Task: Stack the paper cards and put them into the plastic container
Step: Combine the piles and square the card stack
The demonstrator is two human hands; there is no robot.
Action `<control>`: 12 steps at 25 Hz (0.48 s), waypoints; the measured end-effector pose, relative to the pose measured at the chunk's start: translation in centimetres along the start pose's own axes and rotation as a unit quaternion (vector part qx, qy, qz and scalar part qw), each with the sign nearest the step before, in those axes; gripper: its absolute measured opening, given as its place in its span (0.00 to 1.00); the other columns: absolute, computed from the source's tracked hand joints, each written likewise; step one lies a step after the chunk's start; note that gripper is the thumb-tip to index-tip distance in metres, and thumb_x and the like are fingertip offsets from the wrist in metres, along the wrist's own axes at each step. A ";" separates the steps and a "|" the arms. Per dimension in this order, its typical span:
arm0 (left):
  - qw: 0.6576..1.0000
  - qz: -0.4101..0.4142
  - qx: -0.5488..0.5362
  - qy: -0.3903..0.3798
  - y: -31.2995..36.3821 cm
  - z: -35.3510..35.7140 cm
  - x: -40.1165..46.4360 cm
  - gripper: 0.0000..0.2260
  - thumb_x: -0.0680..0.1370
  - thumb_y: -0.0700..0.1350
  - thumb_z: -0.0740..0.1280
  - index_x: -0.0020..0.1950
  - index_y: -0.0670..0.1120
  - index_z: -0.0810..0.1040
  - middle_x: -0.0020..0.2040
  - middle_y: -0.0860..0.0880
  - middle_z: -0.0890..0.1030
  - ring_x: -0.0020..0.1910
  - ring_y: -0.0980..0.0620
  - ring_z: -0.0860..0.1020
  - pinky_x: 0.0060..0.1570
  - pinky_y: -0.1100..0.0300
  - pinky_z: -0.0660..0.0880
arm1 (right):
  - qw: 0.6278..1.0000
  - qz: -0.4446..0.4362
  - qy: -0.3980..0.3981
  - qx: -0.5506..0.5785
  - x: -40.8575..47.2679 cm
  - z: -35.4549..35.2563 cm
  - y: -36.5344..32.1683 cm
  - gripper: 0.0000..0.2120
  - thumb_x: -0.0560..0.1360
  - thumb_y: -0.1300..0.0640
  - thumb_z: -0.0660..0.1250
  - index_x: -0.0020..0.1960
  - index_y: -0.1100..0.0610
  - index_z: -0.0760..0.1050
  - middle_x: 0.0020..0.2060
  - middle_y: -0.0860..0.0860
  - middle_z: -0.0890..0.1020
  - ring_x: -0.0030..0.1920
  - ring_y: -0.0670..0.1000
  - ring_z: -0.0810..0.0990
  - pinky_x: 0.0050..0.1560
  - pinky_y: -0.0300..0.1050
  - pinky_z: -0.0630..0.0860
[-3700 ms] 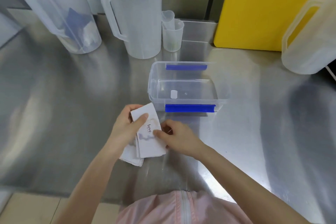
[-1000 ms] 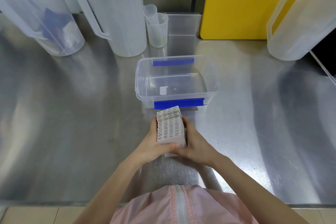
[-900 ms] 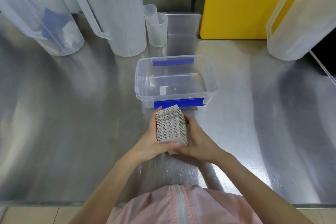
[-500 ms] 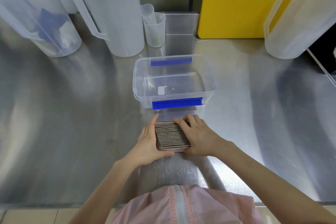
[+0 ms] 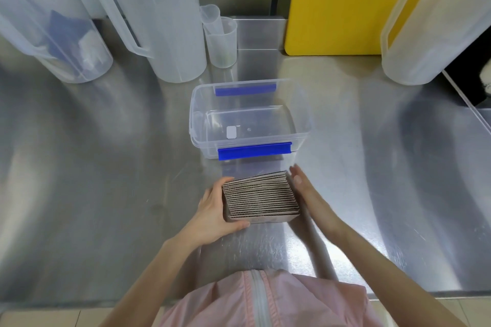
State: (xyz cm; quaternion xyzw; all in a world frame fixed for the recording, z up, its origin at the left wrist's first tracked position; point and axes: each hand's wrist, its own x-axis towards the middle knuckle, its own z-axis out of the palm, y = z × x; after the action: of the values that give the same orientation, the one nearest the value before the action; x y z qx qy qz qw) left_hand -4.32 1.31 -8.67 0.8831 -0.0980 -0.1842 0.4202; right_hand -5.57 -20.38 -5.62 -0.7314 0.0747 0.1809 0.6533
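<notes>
A stack of paper cards point(image 5: 261, 198) stands on edge on the steel counter, their edges facing up. My left hand point(image 5: 215, 211) grips the stack's left end, thumb under the near face. My right hand point(image 5: 309, 192) lies flat along the stack's right end with fingers straight, touching or almost touching it. Just beyond the stack sits a clear plastic container point(image 5: 195, 125) with blue clips on its near and far rims; it holds only a small white label on its floor.
Two large translucent jugs point(image 5: 159, 21) stand at the back left, small measuring cups point(image 5: 221, 40) beside them. A yellow board point(image 5: 337, 2) leans at the back. Another jug point(image 5: 435, 26) stands at the right. The counter's front edge runs near my body.
The fanned cards were gathered into one block, stood on end, then turned sideways on the counter. My right hand has slid from the top of the stack to its right end.
</notes>
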 end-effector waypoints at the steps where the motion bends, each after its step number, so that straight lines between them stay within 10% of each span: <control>1: 1.000 0.005 -0.001 -0.005 0.2 0.1 0.1 0.40 0.63 0.51 0.75 0.66 0.51 0.55 0.59 0.54 0.64 0.65 0.53 0.63 0.67 0.56 0.61 | 1.000 -0.007 -0.013 -0.006 0.0 0.9 0.4 0.21 0.71 0.38 0.51 0.64 0.32 0.54 0.63 0.26 0.61 0.59 0.20 0.61 0.57 0.16 0.56; 4: 1.000 0.015 -0.006 -0.004 0.4 0.4 0.2 0.39 0.63 0.49 0.75 0.66 0.48 0.56 0.59 0.54 0.64 0.64 0.52 0.64 0.66 0.56 0.62 | 0.999 -0.014 -0.029 -0.015 -0.1 1.7 1.2 0.21 0.68 0.33 0.54 0.58 0.26 0.50 0.56 0.20 0.59 0.49 0.13 0.59 0.43 0.10 0.57; 12: 1.000 -0.013 -0.028 0.002 -0.1 0.7 0.3 0.45 0.62 0.51 0.76 0.70 0.51 0.51 0.64 0.54 0.61 0.67 0.52 0.61 0.69 0.53 0.58 | 0.963 -0.120 -0.045 -0.237 0.4 -0.3 2.6 0.49 0.60 0.47 0.75 0.62 0.25 0.41 0.58 0.20 0.62 0.60 0.23 0.63 0.58 0.17 0.57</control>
State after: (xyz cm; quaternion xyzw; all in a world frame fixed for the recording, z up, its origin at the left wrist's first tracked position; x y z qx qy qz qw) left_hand -4.30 0.80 -9.27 0.8727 -0.0805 -0.1911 0.4420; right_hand -6.08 -20.93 -8.16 -0.8599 -0.0877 0.1461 0.4811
